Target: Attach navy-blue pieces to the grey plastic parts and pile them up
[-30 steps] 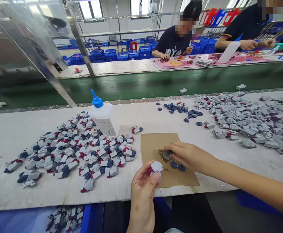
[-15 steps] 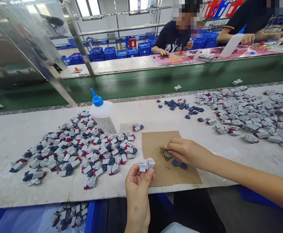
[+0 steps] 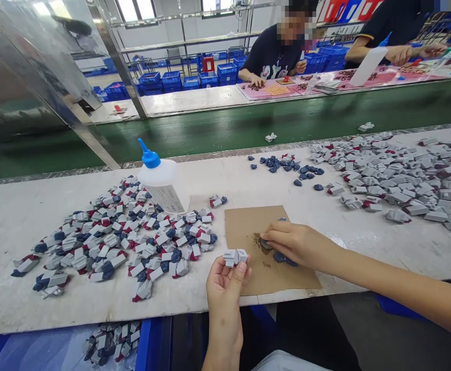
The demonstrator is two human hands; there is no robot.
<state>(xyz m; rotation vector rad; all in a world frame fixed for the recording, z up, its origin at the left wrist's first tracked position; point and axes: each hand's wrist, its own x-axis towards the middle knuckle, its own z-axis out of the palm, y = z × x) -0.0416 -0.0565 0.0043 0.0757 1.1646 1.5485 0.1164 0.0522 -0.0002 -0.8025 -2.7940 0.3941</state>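
Observation:
My left hand (image 3: 224,286) is closed on a small grey plastic part (image 3: 235,256), held just above the table's front edge. My right hand (image 3: 297,243) rests on a brown cardboard sheet (image 3: 248,226), its fingertips pinched over a small round cap (image 3: 265,244) by a dark glue stain. What those fingertips grip is hidden. Two small blue pieces (image 3: 282,257) lie under that hand. A glue bottle with a blue nozzle (image 3: 161,178) stands behind the cardboard to the left.
A heap of grey, red and blue assembled parts (image 3: 125,237) lies left of the cardboard. Grey parts (image 3: 399,180) and loose blue pieces (image 3: 287,167) spread at the right. A green conveyor belt (image 3: 225,129) runs behind. Two people work across it. A bin of parts (image 3: 109,342) sits below.
My left hand turned the part from its red side to its grey side and shifted slightly left. My right hand stayed at the cap on the cardboard and closed further over it.

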